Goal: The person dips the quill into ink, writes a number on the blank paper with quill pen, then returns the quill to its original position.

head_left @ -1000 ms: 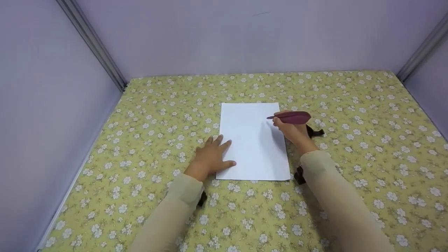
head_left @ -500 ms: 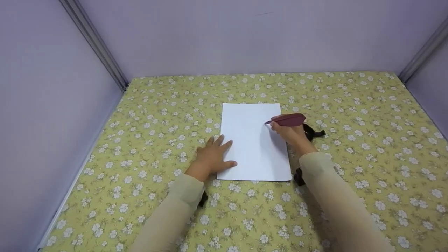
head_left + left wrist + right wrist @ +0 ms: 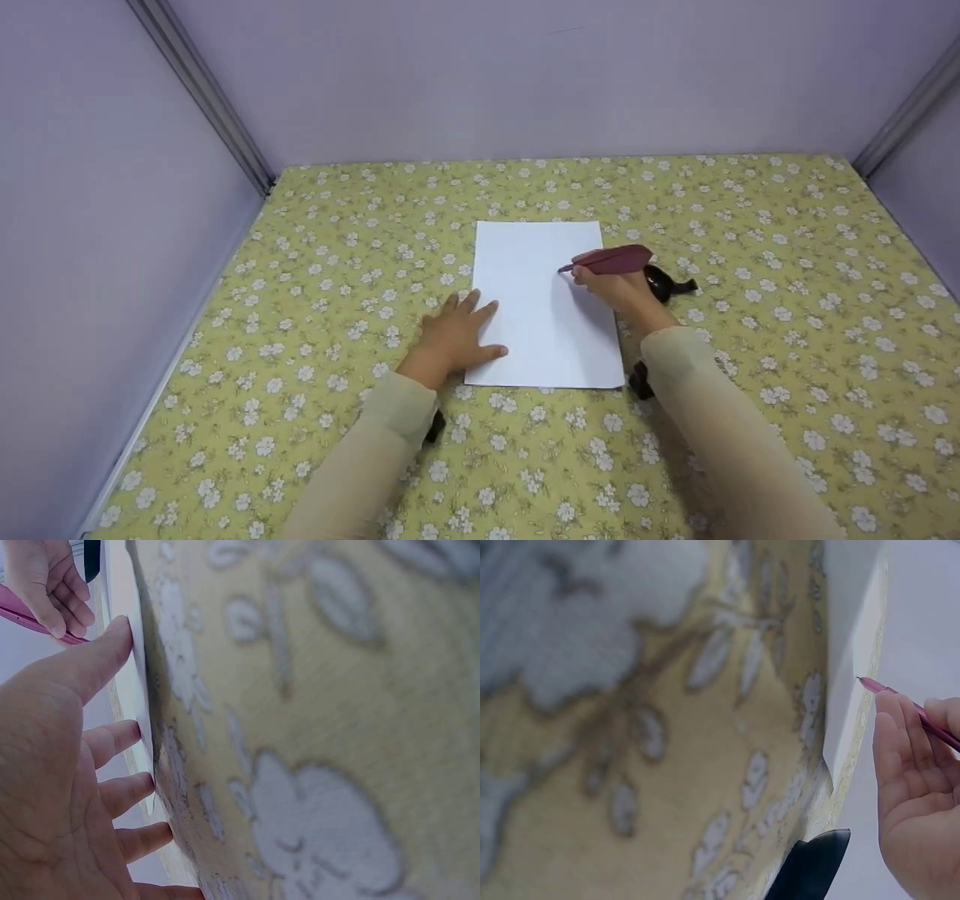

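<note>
A white sheet of paper (image 3: 532, 315) lies upright on the flowered cloth in the head view. My right hand (image 3: 611, 289) pinches a maroon feather-shaped pen (image 3: 619, 259) between thumb and fingers, over the paper's upper right part. In the right wrist view the pen's tip (image 3: 864, 680) points at the sheet. My left hand (image 3: 450, 337) lies with fingers spread along the paper's left edge, its thumb on the sheet. Its fingertips meet the paper and cloth in the left wrist view. No marks show on the paper.
Just right of my right hand sits a glossy black rounded object (image 3: 660, 285) with a short spout-like end, partly hidden by the hand. Yellow flowered cloth (image 3: 360, 247) covers the table. Pale walls (image 3: 480, 82) enclose the back and both sides.
My right hand with the feather pen has moved left and toward the body across the paper, uncovering more of the black object. My left hand has stayed in place.
</note>
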`<state>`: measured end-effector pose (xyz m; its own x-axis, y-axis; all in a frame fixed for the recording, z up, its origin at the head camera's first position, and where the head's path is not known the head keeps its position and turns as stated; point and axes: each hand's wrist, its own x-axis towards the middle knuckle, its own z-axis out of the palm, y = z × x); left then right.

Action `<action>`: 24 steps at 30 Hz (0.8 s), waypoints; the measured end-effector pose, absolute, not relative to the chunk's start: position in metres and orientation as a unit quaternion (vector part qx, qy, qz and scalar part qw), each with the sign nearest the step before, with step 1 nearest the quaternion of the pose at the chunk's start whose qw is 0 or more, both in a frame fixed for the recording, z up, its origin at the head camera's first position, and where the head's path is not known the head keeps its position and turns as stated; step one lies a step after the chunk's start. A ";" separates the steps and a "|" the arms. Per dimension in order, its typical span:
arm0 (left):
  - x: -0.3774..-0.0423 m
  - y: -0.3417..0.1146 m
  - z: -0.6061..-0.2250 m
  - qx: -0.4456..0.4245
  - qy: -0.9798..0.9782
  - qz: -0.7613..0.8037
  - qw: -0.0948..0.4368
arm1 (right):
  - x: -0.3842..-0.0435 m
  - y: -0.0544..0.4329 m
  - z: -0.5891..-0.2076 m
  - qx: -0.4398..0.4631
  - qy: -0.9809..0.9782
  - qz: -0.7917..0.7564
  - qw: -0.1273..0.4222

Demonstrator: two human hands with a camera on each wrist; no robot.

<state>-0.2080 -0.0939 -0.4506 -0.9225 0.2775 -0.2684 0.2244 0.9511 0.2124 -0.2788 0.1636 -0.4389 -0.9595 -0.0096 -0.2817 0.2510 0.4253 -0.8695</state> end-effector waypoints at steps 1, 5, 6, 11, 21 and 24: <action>-0.208 -0.094 -0.450 0.129 0.976 0.089 0.149 | -0.278 0.164 -0.439 0.069 0.838 -0.526 0.125; -0.208 -0.094 -0.450 0.128 0.976 0.091 0.150 | -0.277 0.164 -0.440 0.052 0.837 -0.527 0.136; -0.208 -0.094 -0.450 0.128 0.976 0.092 0.150 | -0.276 0.164 -0.440 0.048 0.833 -0.533 0.139; -0.209 -0.095 -0.452 0.132 0.976 0.089 0.148 | -0.270 0.166 -0.438 0.010 0.823 -0.546 0.155; -0.208 -0.095 -0.451 0.134 0.976 0.086 0.145 | -0.269 0.165 -0.437 -0.048 0.848 -0.497 0.176; -0.208 -0.095 -0.451 0.134 0.976 0.086 0.145 | -0.268 0.164 -0.437 -0.049 0.850 -0.492 0.183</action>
